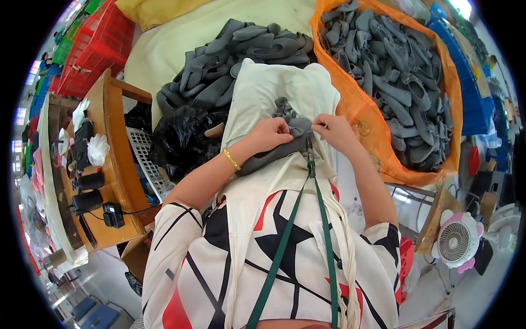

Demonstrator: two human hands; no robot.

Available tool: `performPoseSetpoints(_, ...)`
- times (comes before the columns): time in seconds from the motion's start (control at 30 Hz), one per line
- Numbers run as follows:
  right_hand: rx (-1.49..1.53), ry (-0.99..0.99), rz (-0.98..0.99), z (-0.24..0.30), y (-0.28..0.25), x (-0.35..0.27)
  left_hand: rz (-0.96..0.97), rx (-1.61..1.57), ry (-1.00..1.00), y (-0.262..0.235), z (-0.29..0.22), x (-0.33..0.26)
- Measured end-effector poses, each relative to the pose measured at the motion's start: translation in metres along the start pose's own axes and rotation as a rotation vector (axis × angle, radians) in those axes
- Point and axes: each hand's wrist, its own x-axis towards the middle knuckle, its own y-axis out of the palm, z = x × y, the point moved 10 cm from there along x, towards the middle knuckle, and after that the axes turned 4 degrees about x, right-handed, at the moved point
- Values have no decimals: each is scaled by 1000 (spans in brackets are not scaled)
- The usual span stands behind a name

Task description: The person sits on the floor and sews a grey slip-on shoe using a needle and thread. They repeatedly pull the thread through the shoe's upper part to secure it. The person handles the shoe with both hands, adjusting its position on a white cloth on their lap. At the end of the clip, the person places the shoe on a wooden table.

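Observation:
A dark grey slip-on shoe (269, 158) lies across my lap on a cream cloth (255, 90). My left hand (271, 135) is closed at the shoe's upper edge, its fingers pinching the grey fabric. Just right of the shoe, my right hand (333, 133) makes a pinch with thumb and forefinger. What it holds, if anything, is too small to make out. Small grey fabric pieces (284, 107) sit on the cloth beyond the shoe. From a green neck strap (285, 241) hangs a small dark metal tool (310, 159), close to the shoe's right end.
A heap of grey shoes (257, 44) lies ahead on pale sheeting. More fill an orange sack (359, 129) at the right. Beside my left arm are a black plastic bag (183, 140) and a wooden table (118, 203). A pink-and-white fan (456, 239) stands at lower right.

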Motion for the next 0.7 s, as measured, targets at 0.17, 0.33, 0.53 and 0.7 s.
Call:
performPoseSetpoints(0.17, -438, -370, -29, 6, 16, -4, -42, 365, 4, -7, -36, -14)
performPoseSetpoints(0.33, 70, -94, -115, -91, -33, -44, -66, 267, -98, 34, -15, -2)
performPoseSetpoints(0.53, 405, 100, -328, -106, -44, -38, -115, 271, -63, 48, -10, 11)
performPoseSetpoints(0.7, 526, 126, -284, -75, -23, -30, -281, 200, 266, 18, -41, -1)
